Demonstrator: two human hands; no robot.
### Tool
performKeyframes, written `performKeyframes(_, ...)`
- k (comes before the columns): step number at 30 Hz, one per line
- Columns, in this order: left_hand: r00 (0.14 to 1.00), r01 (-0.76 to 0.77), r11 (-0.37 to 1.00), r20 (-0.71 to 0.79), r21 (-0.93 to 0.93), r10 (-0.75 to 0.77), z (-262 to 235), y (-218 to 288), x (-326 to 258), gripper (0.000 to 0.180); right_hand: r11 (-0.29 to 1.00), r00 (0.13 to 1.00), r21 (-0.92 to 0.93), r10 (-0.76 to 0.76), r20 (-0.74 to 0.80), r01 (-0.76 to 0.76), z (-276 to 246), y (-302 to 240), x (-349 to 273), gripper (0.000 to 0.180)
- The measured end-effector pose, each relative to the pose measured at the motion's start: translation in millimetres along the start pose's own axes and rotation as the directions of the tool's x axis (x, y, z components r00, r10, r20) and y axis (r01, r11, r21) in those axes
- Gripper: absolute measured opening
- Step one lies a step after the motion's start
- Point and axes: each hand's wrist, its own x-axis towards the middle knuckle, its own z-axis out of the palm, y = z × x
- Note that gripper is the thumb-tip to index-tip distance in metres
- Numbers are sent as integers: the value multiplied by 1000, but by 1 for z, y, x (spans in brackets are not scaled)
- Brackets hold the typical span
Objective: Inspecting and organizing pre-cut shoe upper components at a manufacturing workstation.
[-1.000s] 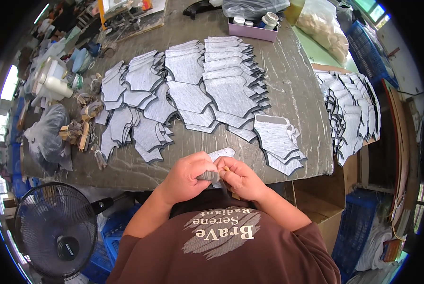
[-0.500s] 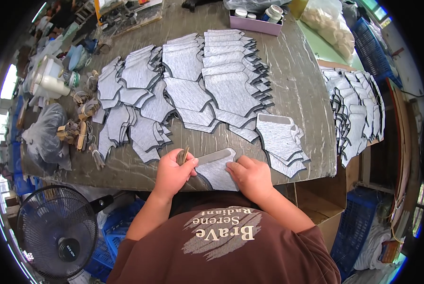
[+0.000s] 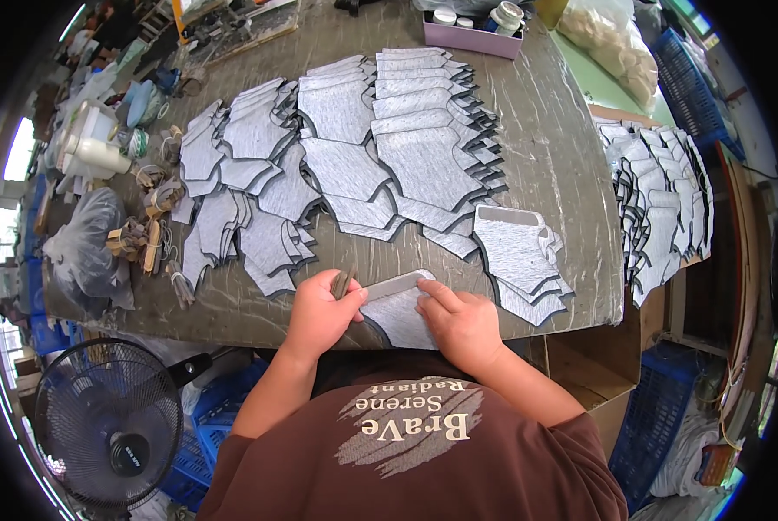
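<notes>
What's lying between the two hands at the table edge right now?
A grey fabric piece lies flat between the left hand, which grips a small tool, and the right hand, seen in the head view.

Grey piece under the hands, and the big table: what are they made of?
The grey piece looks like fabric or thin foam sheet: matte, streaky grey, with a dark edge, lying flat under the right hand. I can't tell which. The left hand holds a small dark tool against it. The table looks like dull, dark, scuffed sheet, maybe metal or worn laminate.

Workshop: cut grey fabric pieces (image 3: 423, 165) fanned across worktable (image 3: 554, 148).
</notes>
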Motion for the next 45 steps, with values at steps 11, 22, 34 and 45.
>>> performKeyframes(11,934,-313,780,29,542,355,0,-1,4,11,999,999,-31,13,29,-12,0,-1,4,20)
performKeyframes(22,967,-235,931,33,-279,254,10,16,-1,7,592,790,585,596,146,-555,-41,8,6,47)
performKeyframes(34,965,-99,971,217,-217,147,16,6,17,30,882,864,-51,446,-234,-469,-55,55,120,59)
performKeyframes(45,778,-605,716,67,349,624,17,21,57,47,811,829,-221,559,17,-542,-40,54,137,79)
